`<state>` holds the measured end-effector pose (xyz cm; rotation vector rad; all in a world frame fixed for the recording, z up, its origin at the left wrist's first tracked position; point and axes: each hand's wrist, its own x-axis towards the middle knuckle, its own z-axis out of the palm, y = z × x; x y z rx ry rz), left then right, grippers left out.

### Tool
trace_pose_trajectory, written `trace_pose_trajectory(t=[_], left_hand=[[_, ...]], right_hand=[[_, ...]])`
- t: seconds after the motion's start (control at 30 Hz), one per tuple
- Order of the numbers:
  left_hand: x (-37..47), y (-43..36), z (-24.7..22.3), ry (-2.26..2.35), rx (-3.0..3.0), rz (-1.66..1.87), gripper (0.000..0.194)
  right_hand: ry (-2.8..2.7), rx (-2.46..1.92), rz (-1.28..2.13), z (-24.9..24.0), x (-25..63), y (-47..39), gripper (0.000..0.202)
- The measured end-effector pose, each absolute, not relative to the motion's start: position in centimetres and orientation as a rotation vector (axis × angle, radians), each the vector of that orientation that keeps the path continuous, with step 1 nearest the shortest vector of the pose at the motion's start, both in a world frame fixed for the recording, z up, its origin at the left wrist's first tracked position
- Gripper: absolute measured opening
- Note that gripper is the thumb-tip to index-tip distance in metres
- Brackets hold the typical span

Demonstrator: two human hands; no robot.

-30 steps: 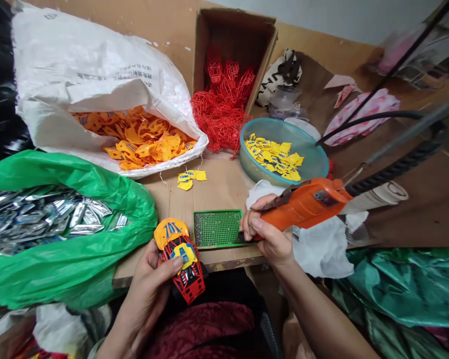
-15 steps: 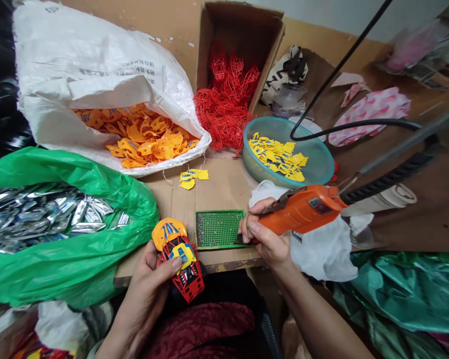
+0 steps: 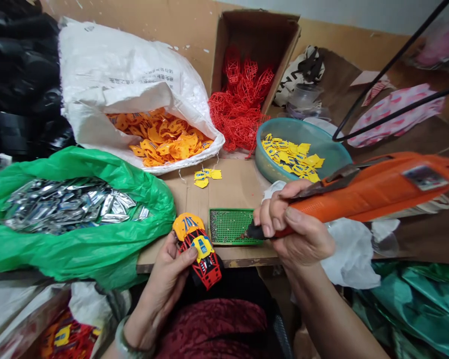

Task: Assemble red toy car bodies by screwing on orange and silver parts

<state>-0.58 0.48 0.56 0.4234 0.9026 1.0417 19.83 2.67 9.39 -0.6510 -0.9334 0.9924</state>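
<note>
I'm seeing soft, fairly even light falling over the desk (image 3: 235, 192) ahead of the left grip (image 3: 172, 269) and right grip (image 3: 297, 224). Silver packets (image 3: 75, 204) left of the left grip are throwing small glints; the cardboard box (image 3: 284, 62) beyond the right grip is holding deep shadow. Within the left grip, the toy car (image 3: 202, 247) is reading crisply. Far right, a pink bundle (image 3: 439, 47) is looking blurred and stretched.

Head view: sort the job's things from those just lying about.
Belong to the job:
red, orange and yellow plastic toy car, in left hand
orange power tool, in right hand
rectangular green grid tray

Probably lying about:
pink-and-white cloth
crumpled white sheet
</note>
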Motion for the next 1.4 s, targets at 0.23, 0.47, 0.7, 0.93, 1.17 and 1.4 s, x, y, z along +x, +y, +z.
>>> trace_pose_trajectory(t=[0.23,0.47,0.7,0.93,1.17,1.4], left_hand=[[-0.7,0.4,0.2,0.849,0.454,1.069,0.060],[-0.4,0.2,0.3,0.819,0.435,1.109,0.056],[-0.3,0.2,-0.1,0.808,0.408,1.132,0.062],[-0.2,0.3,0.0,0.792,0.406,1.141,0.063],[-0.1,0.2,0.5,0.817,0.398,1.145,0.058],[0.0,0.3,0.7,0.830,0.399,1.155,0.058]], right_hand=[[-0.924,-0.545,1.204,10.1,15.5,2.4,0.018],[-1.007,-0.534,1.230,9.7,14.1,2.1,0.015],[-1.015,-0.539,1.242,9.3,13.8,2.2,0.020],[-1.050,-0.557,1.231,9.0,13.7,2.0,0.020],[-1.047,-0.545,1.250,8.9,13.6,1.7,0.020],[-1.071,-0.572,1.246,9.0,13.6,1.5,0.021]])
